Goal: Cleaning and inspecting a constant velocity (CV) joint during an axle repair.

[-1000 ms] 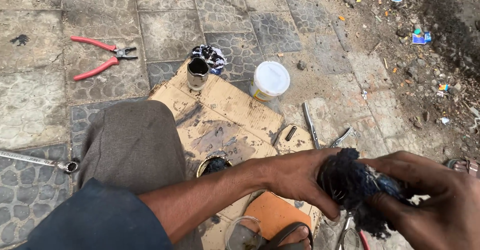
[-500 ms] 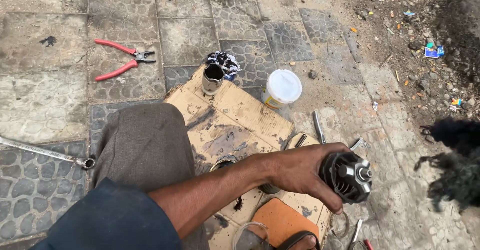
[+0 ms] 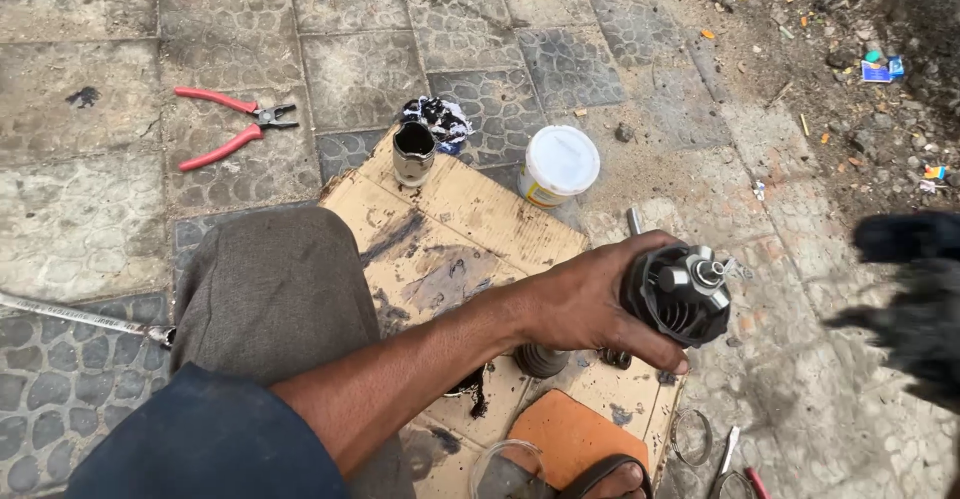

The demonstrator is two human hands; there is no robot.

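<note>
While you sit on the bumpy stone ground, your left hand (image 3: 585, 304) wraps tight around a round black ribbed part (image 3: 678, 294) with a shiny metal tip, right of the middle. Your right hand is a blur, so its grip is unclear. Greasy brown cardboard (image 3: 450, 229) lies below. Red pliers (image 3: 232, 129) rest upper left.

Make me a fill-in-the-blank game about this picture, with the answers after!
1. The left hand grips a black, round ____ part.
2. The pliers on the paving have ____ handles.
3. The tub beside the cardboard has a ____ lid.
4. The dark metal cup stands on the ____.

Answers: metal; red; white; cardboard
</note>
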